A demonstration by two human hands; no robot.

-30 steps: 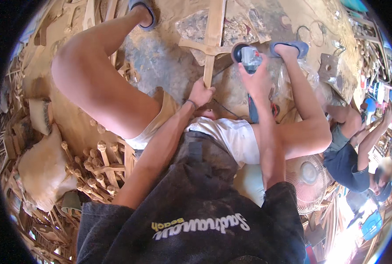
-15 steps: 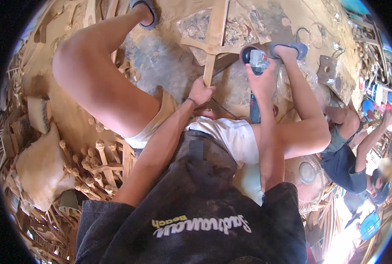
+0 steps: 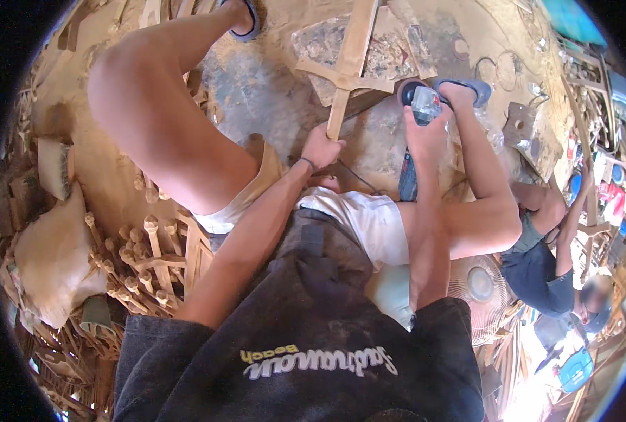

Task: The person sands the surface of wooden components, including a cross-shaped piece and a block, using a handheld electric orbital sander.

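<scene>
My left hand (image 3: pixel 322 147) is closed round the grip of a wooden sword (image 3: pixel 356 46), whose blade points away from me past the top edge. The sword's crossguard (image 3: pixel 346 79) lies over a worn board (image 3: pixel 320 43) on the dusty floor. To the right of the crossguard, my right hand (image 3: pixel 427 133) grips an angle grinder (image 3: pixel 407 176) around its head. A dark round disc (image 3: pixel 411 91) shows at the grinder's front, close to the crossguard's right tip; whether they touch I cannot tell. The grinder's body runs back under my right forearm.
Several carved wooden pieces (image 3: pixel 155 246) stand bundled at left beside a pale sack (image 3: pixel 56 264). A round fan (image 3: pixel 479 285) is at my right. Beyond it another person (image 3: pixel 538 271) sits, holding a wooden piece (image 3: pixel 594 204). A cable (image 3: pixel 359 176) crosses the floor.
The grinder and my right hand have shifted slightly right, away from the crossguard. The sword leans a little more to the right. The other person's arm has moved, and the view has shifted slightly.
</scene>
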